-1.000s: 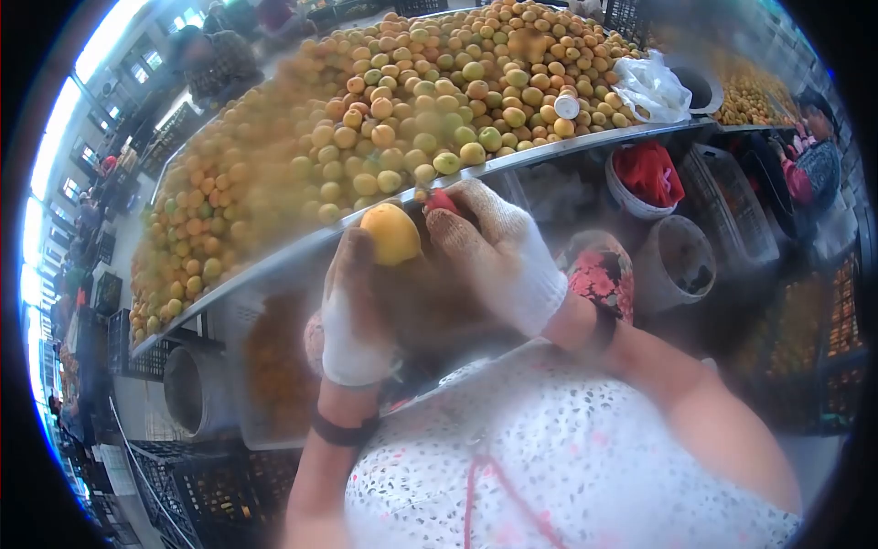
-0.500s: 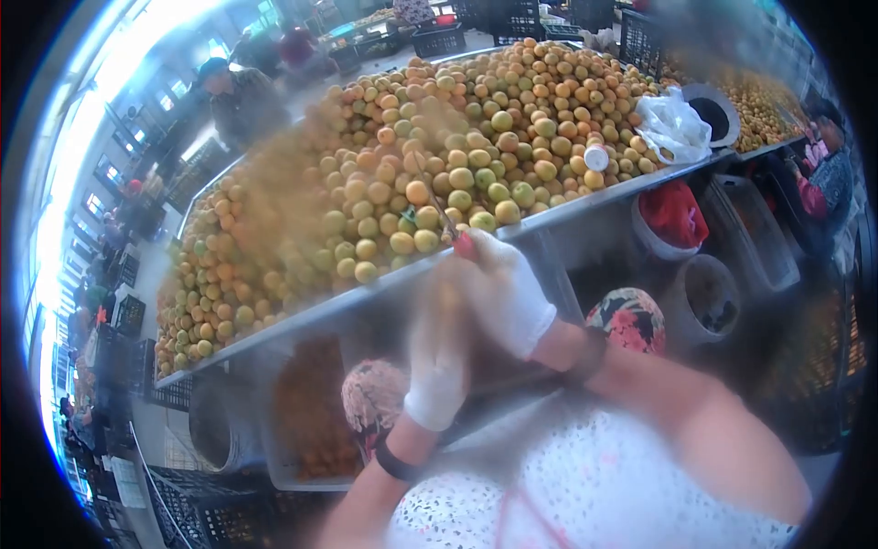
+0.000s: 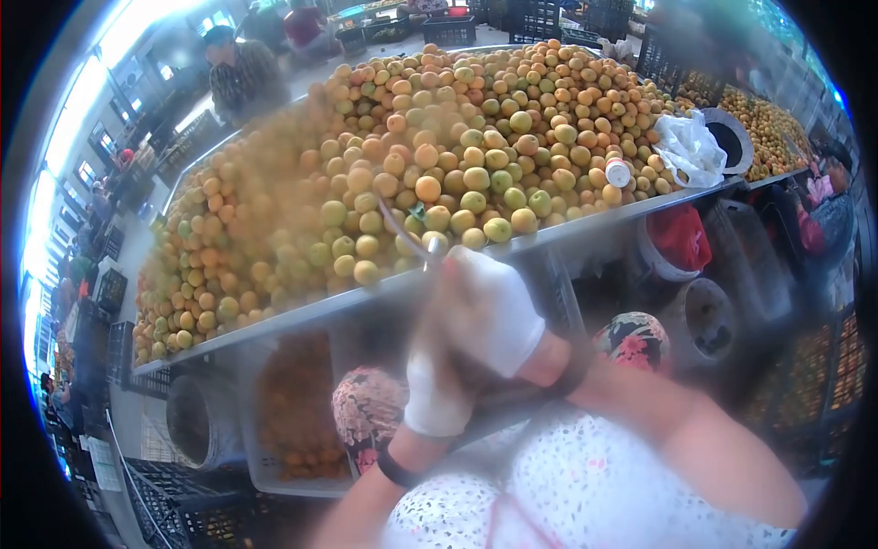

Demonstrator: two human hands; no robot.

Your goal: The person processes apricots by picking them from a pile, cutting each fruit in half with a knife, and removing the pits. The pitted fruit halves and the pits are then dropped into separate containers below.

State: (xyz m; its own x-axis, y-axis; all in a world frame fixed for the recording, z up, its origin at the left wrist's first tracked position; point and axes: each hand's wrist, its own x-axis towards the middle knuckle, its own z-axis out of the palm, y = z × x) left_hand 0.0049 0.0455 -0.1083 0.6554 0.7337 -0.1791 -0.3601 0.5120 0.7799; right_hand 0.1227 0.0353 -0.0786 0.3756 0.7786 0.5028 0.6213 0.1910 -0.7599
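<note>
My right hand (image 3: 498,311), in a white glove, is closed around a thin tool (image 3: 402,227) with a bit of red at its grip. The tool's narrow shaft points up and left over the fruit; I cannot make out its exact kind. My left hand (image 3: 437,393), also gloved, is right up against the right one, below and to its left. A smear on the lens blurs its fingers, so whatever they hold is hidden. Just beyond both hands, a large heap of orange and green apricot-like fruit (image 3: 476,178) fills a metal-edged table (image 3: 320,306).
On the fruit lie a white plastic bag (image 3: 690,151), a white-capped container (image 3: 617,172) and a grey ring-shaped object (image 3: 743,137). Below the edge stand a bucket with red cloth (image 3: 679,238), another bucket (image 3: 709,320) and a bin of fruit (image 3: 306,412). A person (image 3: 242,78) stands across the table.
My view has shifted slightly, and the whole scene sits a little differently. The tool in my right hand now shows a longer, paler shaft; both hands remain together.
</note>
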